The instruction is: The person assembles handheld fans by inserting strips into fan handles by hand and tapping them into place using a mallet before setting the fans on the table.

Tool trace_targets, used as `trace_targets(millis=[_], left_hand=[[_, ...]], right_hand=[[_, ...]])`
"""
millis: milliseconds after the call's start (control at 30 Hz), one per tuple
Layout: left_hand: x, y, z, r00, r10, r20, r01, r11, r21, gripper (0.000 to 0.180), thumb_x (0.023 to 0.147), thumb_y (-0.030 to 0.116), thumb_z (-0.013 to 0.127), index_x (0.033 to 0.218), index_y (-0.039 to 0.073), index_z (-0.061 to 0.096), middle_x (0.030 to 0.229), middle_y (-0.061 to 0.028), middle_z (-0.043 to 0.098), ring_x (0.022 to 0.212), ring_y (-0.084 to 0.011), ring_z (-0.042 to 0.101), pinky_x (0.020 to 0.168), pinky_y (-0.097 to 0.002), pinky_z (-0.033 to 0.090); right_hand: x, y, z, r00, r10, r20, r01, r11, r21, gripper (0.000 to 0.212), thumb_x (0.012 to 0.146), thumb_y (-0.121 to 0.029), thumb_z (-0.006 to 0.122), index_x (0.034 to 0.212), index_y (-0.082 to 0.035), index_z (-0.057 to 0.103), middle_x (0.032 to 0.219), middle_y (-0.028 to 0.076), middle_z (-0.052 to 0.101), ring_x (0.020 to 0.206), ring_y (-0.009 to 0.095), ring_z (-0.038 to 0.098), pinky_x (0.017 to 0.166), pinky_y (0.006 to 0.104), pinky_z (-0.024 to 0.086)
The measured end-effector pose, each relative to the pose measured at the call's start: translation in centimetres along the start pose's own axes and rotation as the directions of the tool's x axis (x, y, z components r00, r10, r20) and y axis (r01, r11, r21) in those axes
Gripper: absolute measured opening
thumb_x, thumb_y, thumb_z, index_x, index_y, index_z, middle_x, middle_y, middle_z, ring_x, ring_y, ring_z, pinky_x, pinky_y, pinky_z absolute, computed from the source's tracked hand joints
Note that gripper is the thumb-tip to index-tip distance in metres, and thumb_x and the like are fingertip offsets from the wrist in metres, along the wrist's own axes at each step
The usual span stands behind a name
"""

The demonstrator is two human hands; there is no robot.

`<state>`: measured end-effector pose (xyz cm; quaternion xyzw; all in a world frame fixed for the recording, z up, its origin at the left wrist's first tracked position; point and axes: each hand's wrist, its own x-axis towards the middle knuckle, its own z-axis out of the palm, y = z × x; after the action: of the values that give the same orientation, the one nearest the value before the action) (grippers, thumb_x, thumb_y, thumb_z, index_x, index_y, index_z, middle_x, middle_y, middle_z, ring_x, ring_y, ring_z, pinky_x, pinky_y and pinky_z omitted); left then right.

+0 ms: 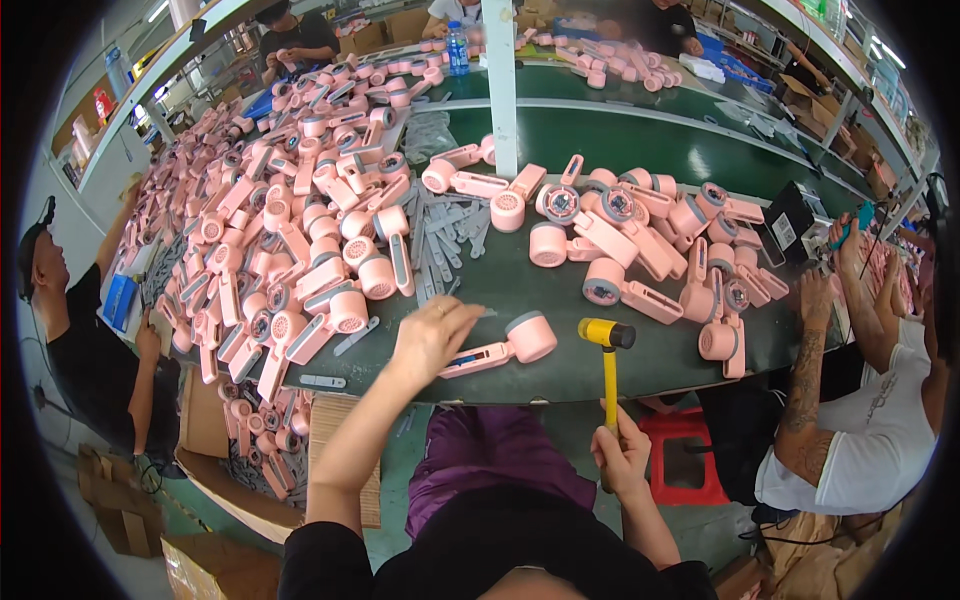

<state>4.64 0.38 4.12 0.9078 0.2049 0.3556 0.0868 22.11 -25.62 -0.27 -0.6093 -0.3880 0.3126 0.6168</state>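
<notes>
My right hand grips the handle of a yellow mallet, its yellow-and-black head raised at the table's front edge. Left of it, a pink handheld fan lies with its handle pointing left and a slot along the handle facing up. My left hand is over the end of that handle, fingers drawn together; whatever they pinch is too small to make out. Grey strips lie loosely heaped beyond my left hand. A single grey strip rests near the front edge.
Pink fans are piled high on the left; another group lies at right. A white post rises behind the dark green table. Below are a carton of fans and a red stool. People work at both sides and opposite.
</notes>
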Motion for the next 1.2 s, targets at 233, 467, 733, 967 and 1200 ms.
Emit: trace_targets(millis=[233, 467, 733, 967, 1200], left_hand=[[-4.2, 3.0, 1.0, 0.986, -0.167, -0.013, 0.167, 0.986, -0.019, 0.026, 0.075, 0.005, 0.067, 0.101, 0.006, 0.069, 0.090, -0.0082, 0.057, 0.084, -0.0266, 0.052, 0.073, -0.0360, 0.046], [-4.6, 3.1, 2.3, 0.980, -0.189, -0.068, 0.185, 0.981, -0.061, 0.027, 0.076, 0.004, 0.067, 0.103, 0.007, 0.069, 0.093, -0.0086, 0.058, 0.089, -0.0277, 0.048, 0.075, -0.0356, 0.044], [-5.2, 3.9, 2.3, 0.963, -0.254, -0.093, 0.251, 0.967, -0.046, 0.026, 0.075, 0.004, 0.068, 0.100, 0.011, 0.071, 0.093, -0.0041, 0.061, 0.091, -0.0247, 0.047, 0.078, -0.0341, 0.041], [-5.2, 3.3, 3.0, 0.875, -0.481, -0.060, 0.442, 0.843, -0.307, 0.022, 0.071, 0.006, 0.071, 0.093, 0.010, 0.072, 0.082, -0.0051, 0.064, 0.083, -0.0240, 0.053, 0.077, -0.0340, 0.041], [-5.2, 3.2, 3.1, 0.837, -0.546, -0.025, 0.500, 0.784, -0.368, 0.010, 0.069, 0.009, 0.073, 0.079, 0.010, 0.070, 0.076, -0.0054, 0.062, 0.083, -0.0248, 0.056, 0.078, -0.0368, 0.040]], right_hand=[[-0.6, 0.2, 0.3, 1.000, -0.007, 0.027, 0.007, 1.000, -0.007, 0.038, 0.090, -0.003, 0.050, 0.128, 0.003, 0.048, 0.062, 0.001, 0.054, 0.046, 0.004, 0.044, 0.044, 0.0177, 0.035], [-1.0, -0.3, 1.0, 1.000, -0.011, 0.028, 0.011, 1.000, 0.001, 0.038, 0.089, -0.003, 0.051, 0.127, 0.003, 0.049, 0.062, 0.001, 0.054, 0.046, 0.004, 0.044, 0.044, 0.0178, 0.035], [0.2, -1.7, 1.8, 0.983, 0.091, 0.161, -0.042, 0.958, -0.284, 0.039, 0.086, -0.003, 0.059, 0.123, 0.005, 0.051, 0.070, 0.008, 0.057, 0.060, 0.012, 0.055, 0.059, 0.0241, 0.046], [2.4, -2.5, 2.7, 0.971, -0.028, 0.239, 0.130, 0.897, -0.423, 0.038, 0.086, -0.006, 0.058, 0.122, 0.004, 0.051, 0.089, 0.020, 0.062, 0.075, 0.028, 0.062, 0.070, 0.0314, 0.048], [3.0, -3.4, 2.5, 0.957, -0.059, 0.284, 0.194, 0.858, -0.476, 0.039, 0.086, -0.007, 0.058, 0.123, 0.001, 0.050, 0.090, 0.023, 0.062, 0.075, 0.034, 0.063, 0.068, 0.0352, 0.049]])
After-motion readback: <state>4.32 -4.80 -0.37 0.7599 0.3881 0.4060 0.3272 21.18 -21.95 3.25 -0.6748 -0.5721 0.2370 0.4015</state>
